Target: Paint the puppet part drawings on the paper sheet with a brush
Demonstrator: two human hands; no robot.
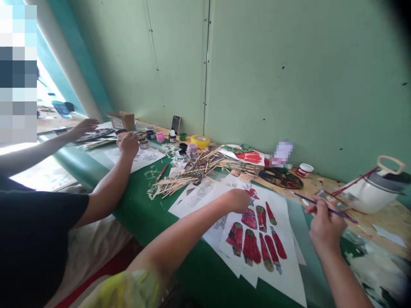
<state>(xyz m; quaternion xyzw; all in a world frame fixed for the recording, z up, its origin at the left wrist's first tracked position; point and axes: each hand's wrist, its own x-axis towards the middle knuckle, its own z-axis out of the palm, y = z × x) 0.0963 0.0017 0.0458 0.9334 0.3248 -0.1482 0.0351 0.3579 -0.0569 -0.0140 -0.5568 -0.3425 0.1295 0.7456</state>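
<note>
My right hand (327,224) is closed around a thin blue paintbrush (342,212), held in the air to the right of the sheet. The brush's tip points left, toward the paint palette (281,177). My left hand (238,201) rests at the upper part of a white sheet (282,273), its fingers curled; what they grip, if anything, is hidden. Dark red painted pieces of a figure (252,248), with green and brown details, cover much of this sheet. Other printed sheets (195,201) lie partly under it.
Thin wooden sticks (176,184) are heaped at mid-table, near yellow tape (200,141) and small paint jars. A white jug (369,190) and a red-labelled jar (304,170) stand right. On the left, a co-worker's hand (129,144) holds a brush above another sheet (150,156).
</note>
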